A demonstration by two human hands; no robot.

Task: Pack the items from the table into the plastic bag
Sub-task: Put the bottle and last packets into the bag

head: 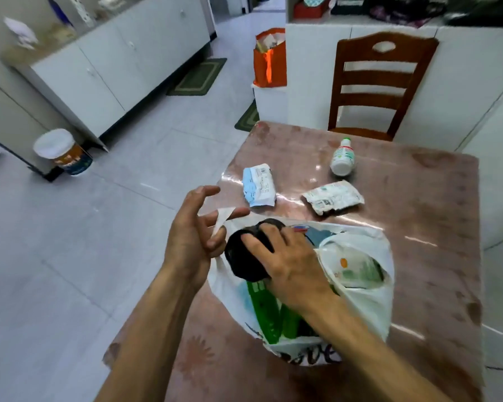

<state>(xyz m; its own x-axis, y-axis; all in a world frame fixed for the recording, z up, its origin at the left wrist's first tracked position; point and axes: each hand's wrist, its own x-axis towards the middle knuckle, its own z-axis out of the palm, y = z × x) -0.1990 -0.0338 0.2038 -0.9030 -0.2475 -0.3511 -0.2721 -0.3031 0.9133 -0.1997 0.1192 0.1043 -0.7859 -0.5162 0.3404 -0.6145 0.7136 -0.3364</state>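
Head view — hands?
— Right hand [291, 262] grips black object [246, 256] over plastic bag [369, 303] mouth; left hand [193, 227], fingers loosely spread, hooks bag handle [222, 217] at left.

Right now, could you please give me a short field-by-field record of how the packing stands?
bag: white plastic bag open on the table, green items inside
left hand: left hand holds the bag handle
right hand: right hand grips a black round object at the bag mouth
still on table: blue-white packet, crumpled white packet, white bottle lying on its side
beyond table: wooden chair
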